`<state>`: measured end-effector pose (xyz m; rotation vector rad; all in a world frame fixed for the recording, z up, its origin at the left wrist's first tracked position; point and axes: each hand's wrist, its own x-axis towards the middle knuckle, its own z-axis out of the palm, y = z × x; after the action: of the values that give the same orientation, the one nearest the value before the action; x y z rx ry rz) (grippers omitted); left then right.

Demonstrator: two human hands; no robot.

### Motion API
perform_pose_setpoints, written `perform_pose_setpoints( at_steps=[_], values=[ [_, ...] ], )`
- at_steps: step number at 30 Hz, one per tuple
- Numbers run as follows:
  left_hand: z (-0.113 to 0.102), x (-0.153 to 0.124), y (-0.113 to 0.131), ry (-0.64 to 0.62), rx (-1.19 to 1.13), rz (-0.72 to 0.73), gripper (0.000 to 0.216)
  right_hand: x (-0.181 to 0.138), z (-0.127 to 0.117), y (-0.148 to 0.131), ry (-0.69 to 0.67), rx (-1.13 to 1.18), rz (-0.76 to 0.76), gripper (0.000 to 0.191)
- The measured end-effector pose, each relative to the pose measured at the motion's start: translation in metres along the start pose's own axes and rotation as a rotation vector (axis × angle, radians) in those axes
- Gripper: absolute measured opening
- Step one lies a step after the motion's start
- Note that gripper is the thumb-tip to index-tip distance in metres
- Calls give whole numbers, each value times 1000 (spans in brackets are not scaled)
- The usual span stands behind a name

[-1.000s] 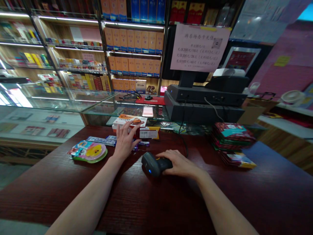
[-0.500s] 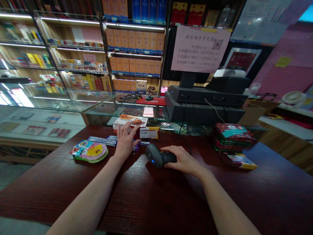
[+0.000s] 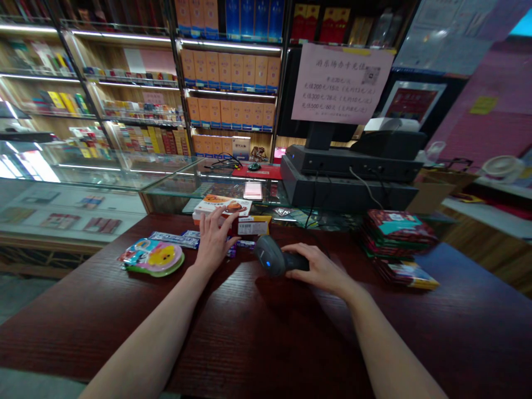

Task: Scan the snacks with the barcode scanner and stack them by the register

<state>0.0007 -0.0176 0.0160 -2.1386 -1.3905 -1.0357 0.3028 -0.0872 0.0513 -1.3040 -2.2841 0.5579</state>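
Since the earlier frame, the dark grey plastic handheld scanner (image 3: 271,257) has moved back and rightward; on my feed it is now front right of the white-and-orange cardboard box (image 3: 235,207). Before that box I see the dark reddish-brown wooden table (image 3: 266,343). Well right of the box stands a stack of glossy brown, teal and red packets (image 3: 399,233); front left, a rounded pink, blue and yellow plastic pack (image 3: 152,257). Of the hands, the left hand (image 3: 213,243) is spread wide at the box's near side, contact unclear to me; the right hand (image 3: 318,265) grips the scanner's handle. Just right of the box: a small yellow-and-white carton (image 3: 254,226).
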Motion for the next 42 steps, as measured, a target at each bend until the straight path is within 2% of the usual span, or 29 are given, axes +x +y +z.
perform_pose_setpoints(
  at_steps=[16, 28, 42],
  values=[
    [2, -1, -1, -1, 18, 4, 68, 1, 2, 3, 12, 26, 2, 47],
    [0, 0, 0, -7, -1, 9, 70, 3, 10, -4, -130, 4, -10, 50],
    [-3, 2, 5, -3, -37, 13, 65, 8, 24, -5, -192, -21, -52, 55]
  ],
)
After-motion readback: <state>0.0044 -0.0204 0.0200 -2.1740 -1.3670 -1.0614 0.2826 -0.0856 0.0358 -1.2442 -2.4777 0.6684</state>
